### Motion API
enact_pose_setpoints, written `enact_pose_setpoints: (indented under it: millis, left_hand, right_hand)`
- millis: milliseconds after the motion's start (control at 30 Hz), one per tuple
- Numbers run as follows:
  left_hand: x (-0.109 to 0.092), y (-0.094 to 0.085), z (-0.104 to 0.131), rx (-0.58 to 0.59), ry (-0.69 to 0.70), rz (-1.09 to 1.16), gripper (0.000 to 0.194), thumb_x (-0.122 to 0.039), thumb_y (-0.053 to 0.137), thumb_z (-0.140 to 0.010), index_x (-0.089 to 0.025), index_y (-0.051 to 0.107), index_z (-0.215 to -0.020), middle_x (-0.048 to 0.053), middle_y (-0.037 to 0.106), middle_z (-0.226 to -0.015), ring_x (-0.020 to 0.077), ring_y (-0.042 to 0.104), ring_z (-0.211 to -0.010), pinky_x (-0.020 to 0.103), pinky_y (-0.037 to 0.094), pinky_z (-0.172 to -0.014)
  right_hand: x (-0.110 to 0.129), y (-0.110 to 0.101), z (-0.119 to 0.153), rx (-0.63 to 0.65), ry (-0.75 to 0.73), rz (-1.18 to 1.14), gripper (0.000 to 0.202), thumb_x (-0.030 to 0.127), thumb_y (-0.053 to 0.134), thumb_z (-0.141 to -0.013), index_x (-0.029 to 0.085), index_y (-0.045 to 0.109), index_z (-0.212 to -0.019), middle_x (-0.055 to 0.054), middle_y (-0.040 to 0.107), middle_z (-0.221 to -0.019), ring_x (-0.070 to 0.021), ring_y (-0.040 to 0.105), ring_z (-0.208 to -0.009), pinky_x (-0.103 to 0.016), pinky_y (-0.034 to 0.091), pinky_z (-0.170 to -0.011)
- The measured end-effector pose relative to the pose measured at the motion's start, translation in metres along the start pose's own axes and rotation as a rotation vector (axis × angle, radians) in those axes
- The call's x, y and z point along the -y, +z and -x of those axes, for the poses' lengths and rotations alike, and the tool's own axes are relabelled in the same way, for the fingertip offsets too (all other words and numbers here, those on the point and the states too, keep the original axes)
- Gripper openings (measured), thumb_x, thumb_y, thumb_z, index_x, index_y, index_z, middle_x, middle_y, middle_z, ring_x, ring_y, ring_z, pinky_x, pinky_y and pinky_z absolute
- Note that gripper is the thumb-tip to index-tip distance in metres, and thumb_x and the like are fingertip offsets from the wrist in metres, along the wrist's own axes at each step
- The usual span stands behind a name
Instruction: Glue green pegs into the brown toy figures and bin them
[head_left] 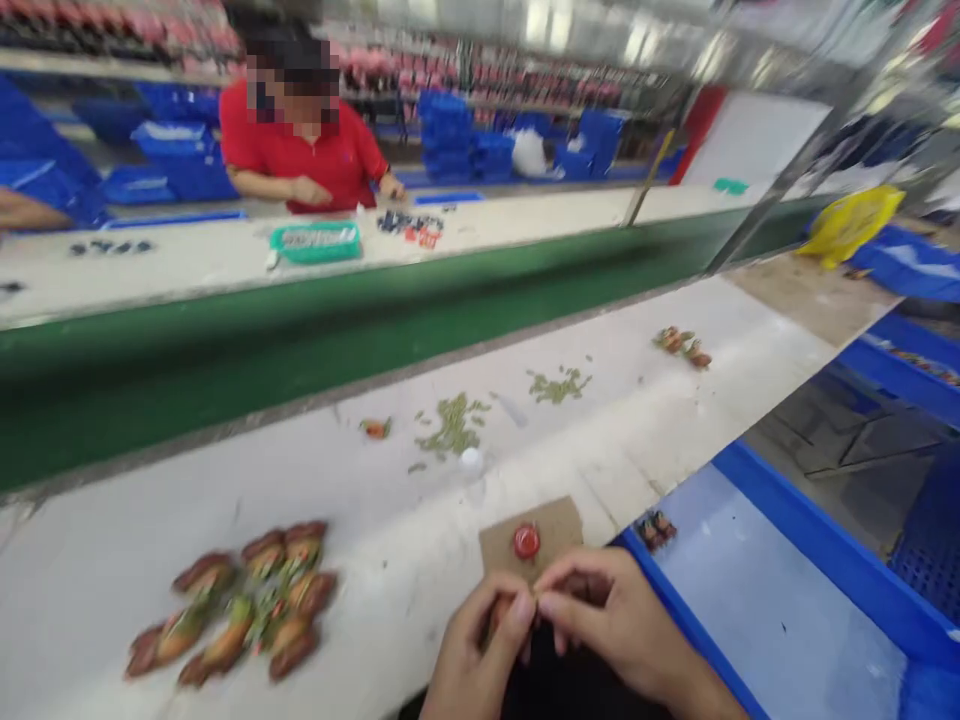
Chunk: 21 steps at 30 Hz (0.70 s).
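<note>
While both hands meet at the near edge of the bench (375, 520), a small brown piece (499, 612) sits pinched between them. The left hand (480, 655) has its fingers (517, 612) curled narrow around that piece, thumb tip pressing toward the other hand. The right hand (611, 620) has its fingers (559, 590) bent close, their tips touching the left thumb right over the piece; most of the piece is hidden, so its shape cannot be told.

Just beyond the fingertips lies a square of brown card (559, 525), and on it a small red round part (526, 541), apart from the fingers but near. Farther out from the fingers sits a small white cap (471, 460), beside a scatter of green bits (452, 425); a second green scatter (559, 385) lies beyond to the right. Well to the left of the left hand lies a heap of brown and green pieces (240, 600). Right of the right hand is a blue tray (795, 530) with one small dark piece (655, 528) in its near corner.

Across the green belt (300, 330), a person in a red shirt (307, 150) works at the far bench, a teal tray (315, 242) before them.
</note>
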<state>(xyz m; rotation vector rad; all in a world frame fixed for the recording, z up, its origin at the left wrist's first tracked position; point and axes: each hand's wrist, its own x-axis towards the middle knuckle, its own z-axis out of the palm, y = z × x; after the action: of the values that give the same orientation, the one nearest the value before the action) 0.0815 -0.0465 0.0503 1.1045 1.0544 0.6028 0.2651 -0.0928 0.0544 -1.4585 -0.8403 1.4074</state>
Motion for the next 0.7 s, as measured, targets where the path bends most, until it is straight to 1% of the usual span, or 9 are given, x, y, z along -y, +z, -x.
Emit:
enact_pose_setpoints:
  millis: [67,100,167,233,333,433,533,633,700]
  left_hand:
    - [0.001,0.0,0.003,0.006,-0.019,0.076,0.059,-0.085,0.077,-0.1,-0.026,0.076,-0.107,0.0,0.072,-0.083,0.0217,0.064,-0.077,0.036,0.054,-0.081]
    - [0.0,-0.001,0.004,-0.013,-0.032,0.1,0.056,-0.082,0.074,-0.104,-0.028,0.073,-0.118,0.0,0.074,-0.087,0.0223,0.066,-0.081,0.036,0.055,-0.086]
    - [0.0,-0.005,0.006,-0.042,-0.057,0.115,0.049,-0.076,0.067,-0.11,-0.03,0.067,-0.126,0.001,0.075,-0.096,0.0231,0.068,-0.091,0.036,0.055,-0.093]
    - [0.0,-0.008,0.007,-0.026,-0.067,0.08,0.041,-0.07,0.06,-0.116,-0.029,0.066,-0.119,0.002,0.074,-0.1,0.0234,0.068,-0.095,0.036,0.056,-0.095]
    - [0.003,-0.009,0.006,0.011,-0.033,-0.082,0.037,-0.062,0.056,-0.118,-0.027,0.067,-0.112,0.005,0.075,-0.104,0.024,0.071,-0.095,0.038,0.057,-0.093]
    - [0.007,-0.007,0.003,-0.018,0.009,-0.255,0.031,-0.054,0.058,-0.117,-0.026,0.071,-0.121,0.006,0.079,-0.106,0.0252,0.076,-0.096,0.038,0.058,-0.089]
    - [0.012,-0.004,-0.001,-0.04,0.028,-0.371,0.028,-0.048,0.06,-0.114,-0.025,0.072,-0.124,0.004,0.082,-0.1,0.0243,0.078,-0.088,0.036,0.056,-0.079]
    - [0.017,-0.003,-0.003,-0.064,0.042,-0.429,0.027,-0.046,0.063,-0.112,-0.025,0.073,-0.126,0.003,0.085,-0.1,0.0229,0.079,-0.083,0.035,0.055,-0.077]
    - [0.018,-0.003,-0.004,-0.078,0.039,-0.433,0.027,-0.045,0.063,-0.111,-0.025,0.073,-0.126,0.003,0.086,-0.1,0.0221,0.08,-0.082,0.034,0.056,-0.077]
  right_hand:
    - [0.009,-0.003,0.002,-0.113,-0.011,0.049,0.05,0.068,0.093,-0.09,0.018,0.091,-0.098,-0.004,0.078,-0.068,-0.0192,0.075,-0.061,-0.029,0.057,-0.06]
    - [0.012,-0.005,0.001,-0.168,-0.006,0.072,0.046,0.064,0.092,-0.093,0.019,0.092,-0.101,-0.005,0.08,-0.071,-0.02,0.077,-0.065,-0.029,0.059,-0.062]
    - [0.015,-0.008,-0.001,-0.267,0.008,0.109,0.039,0.059,0.089,-0.096,0.021,0.092,-0.104,-0.006,0.083,-0.077,-0.0206,0.079,-0.071,-0.03,0.061,-0.067]
    - [0.014,-0.01,-0.003,-0.332,0.009,0.157,0.033,0.054,0.089,-0.097,0.021,0.092,-0.101,-0.006,0.083,-0.078,-0.0216,0.08,-0.073,-0.032,0.063,-0.07]
    - [0.008,-0.01,-0.007,-0.366,0.017,0.209,0.029,0.05,0.09,-0.095,0.021,0.091,-0.096,-0.006,0.083,-0.075,-0.0232,0.08,-0.071,-0.034,0.064,-0.069]
    - [0.002,-0.008,-0.01,-0.38,0.037,0.213,0.029,0.05,0.089,-0.094,0.021,0.091,-0.097,-0.005,0.082,-0.074,-0.0235,0.08,-0.069,-0.035,0.065,-0.067]
    - [-0.002,-0.007,-0.012,-0.371,0.055,0.191,0.028,0.05,0.089,-0.093,0.022,0.09,-0.095,-0.005,0.083,-0.074,-0.0238,0.08,-0.069,-0.036,0.067,-0.069]
    - [-0.004,-0.007,-0.013,-0.365,0.066,0.17,0.027,0.048,0.089,-0.093,0.022,0.09,-0.092,-0.006,0.083,-0.074,-0.0232,0.081,-0.071,-0.036,0.068,-0.071]
    - [-0.005,-0.007,-0.013,-0.374,0.073,0.161,0.026,0.048,0.089,-0.094,0.022,0.09,-0.092,-0.005,0.082,-0.073,-0.022,0.079,-0.068,-0.035,0.067,-0.067]
